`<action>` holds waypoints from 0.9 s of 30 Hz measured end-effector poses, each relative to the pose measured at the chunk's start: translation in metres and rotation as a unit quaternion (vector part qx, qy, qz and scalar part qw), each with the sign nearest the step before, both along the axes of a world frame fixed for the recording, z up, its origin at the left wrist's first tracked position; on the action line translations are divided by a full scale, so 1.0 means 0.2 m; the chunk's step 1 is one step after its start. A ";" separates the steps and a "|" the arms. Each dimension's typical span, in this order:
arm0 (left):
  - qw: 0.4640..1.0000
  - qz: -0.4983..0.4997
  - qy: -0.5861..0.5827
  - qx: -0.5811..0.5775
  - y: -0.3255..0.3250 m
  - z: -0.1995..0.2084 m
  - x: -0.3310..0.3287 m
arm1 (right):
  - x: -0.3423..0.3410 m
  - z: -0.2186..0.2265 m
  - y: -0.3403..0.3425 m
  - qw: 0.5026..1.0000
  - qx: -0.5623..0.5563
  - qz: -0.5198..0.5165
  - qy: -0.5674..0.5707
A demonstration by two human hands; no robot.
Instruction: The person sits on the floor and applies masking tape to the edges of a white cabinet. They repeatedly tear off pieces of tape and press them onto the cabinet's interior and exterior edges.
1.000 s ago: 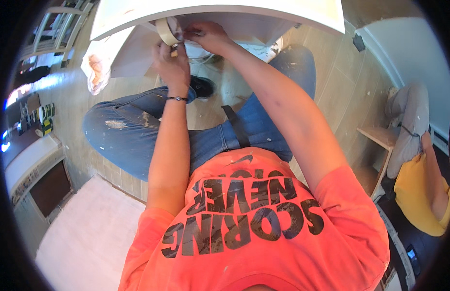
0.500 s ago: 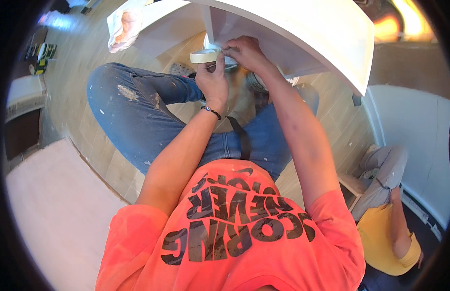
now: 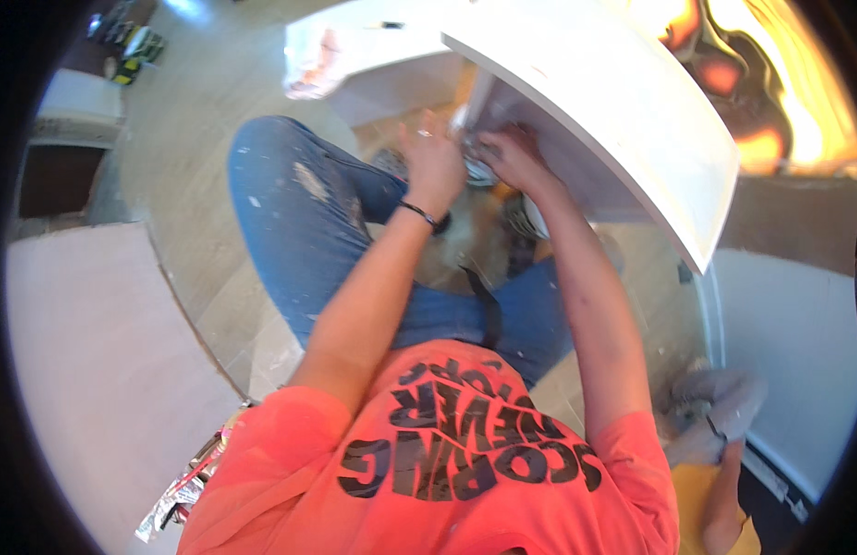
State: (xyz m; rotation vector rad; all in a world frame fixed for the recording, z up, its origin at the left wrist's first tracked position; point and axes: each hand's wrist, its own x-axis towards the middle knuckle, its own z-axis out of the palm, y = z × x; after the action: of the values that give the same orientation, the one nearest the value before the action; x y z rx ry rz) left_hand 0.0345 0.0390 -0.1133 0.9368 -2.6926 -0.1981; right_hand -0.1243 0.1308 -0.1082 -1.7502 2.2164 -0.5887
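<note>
My left hand is raised at the near edge of a white furniture piece; its fingers are smeared by motion, and what they hold does not show. Close beside it, my right hand has its fingers bent together near the piece's upright inner edge. Whatever lies between those fingertips is too blurred to name. A small pale blur shows between the two hands. The furniture piece has a broad white outer panel and shaded hollows below it. The tape roll seen earlier cannot be made out now.
A crumpled pale cloth hangs over the furniture's left end. Containers stand on the tiled floor between my legs. A large pale board lies at left. Another person in a yellow top sits at lower right, by a pale wall panel.
Both hands have come closer together, beside the furniture's inner edge. The pale yellow tape roll in my left hand no longer shows. The whole view has shifted, so the furniture appears farther right.
</note>
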 end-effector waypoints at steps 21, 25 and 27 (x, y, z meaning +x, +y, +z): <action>0.956 0.033 0.068 0.284 0.00 0.05 -0.05 | 0.06 -0.13 0.08 0.988 -0.138 -0.068 -0.010; 0.872 0.098 0.088 0.471 -0.05 -0.02 -0.08 | 0.11 -0.13 0.06 0.980 -0.182 -0.086 -0.004; 0.820 0.135 0.092 0.549 -0.05 -0.06 -0.06 | 0.16 -0.12 0.09 0.977 -0.193 -0.092 -0.008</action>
State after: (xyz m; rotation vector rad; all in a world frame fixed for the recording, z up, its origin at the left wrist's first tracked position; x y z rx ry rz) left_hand 0.0222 0.0289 -0.1245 1.4256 -2.0631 -1.7807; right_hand -0.0928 0.1496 -0.1325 -1.7023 2.3926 -1.1384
